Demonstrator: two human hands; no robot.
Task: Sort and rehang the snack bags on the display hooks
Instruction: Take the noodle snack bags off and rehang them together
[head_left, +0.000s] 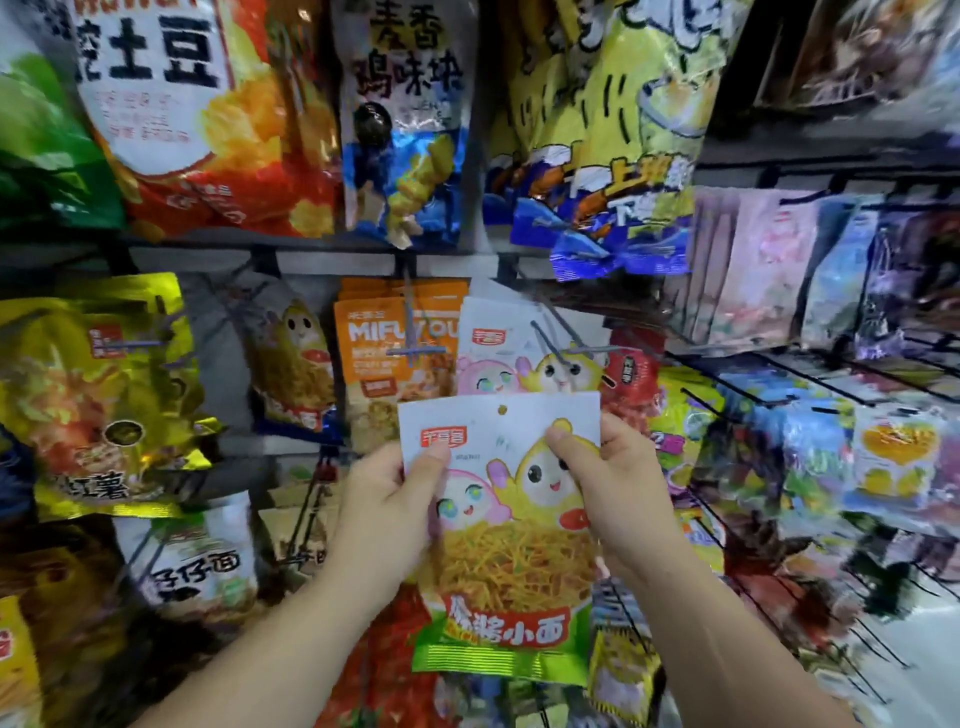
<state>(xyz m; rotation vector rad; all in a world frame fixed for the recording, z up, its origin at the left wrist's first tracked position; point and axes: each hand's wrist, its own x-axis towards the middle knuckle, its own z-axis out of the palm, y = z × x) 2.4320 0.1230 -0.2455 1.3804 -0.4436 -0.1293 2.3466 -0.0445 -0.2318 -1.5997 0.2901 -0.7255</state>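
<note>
- Gripping the white noodle bag (511, 545) at its 9 o'clock edge, the left hand (387, 499) curls round it, thumb on the front.
- The right hand (610, 478) pinches its 3 o'clock edge likewise.
- Held upright, the bag sits below matching bags (493, 358) on a hook (548, 343) at its 12 o'clock, with orange bags (384, 358) at 11 o'clock.

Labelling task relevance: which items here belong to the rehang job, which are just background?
In play: white noodle bag, gripped by left hand and right hand; matching bags hanging behind it; their hook.
Background: orange MIFUYOU bags; yellow bag far left; red chip bag above.
</note>
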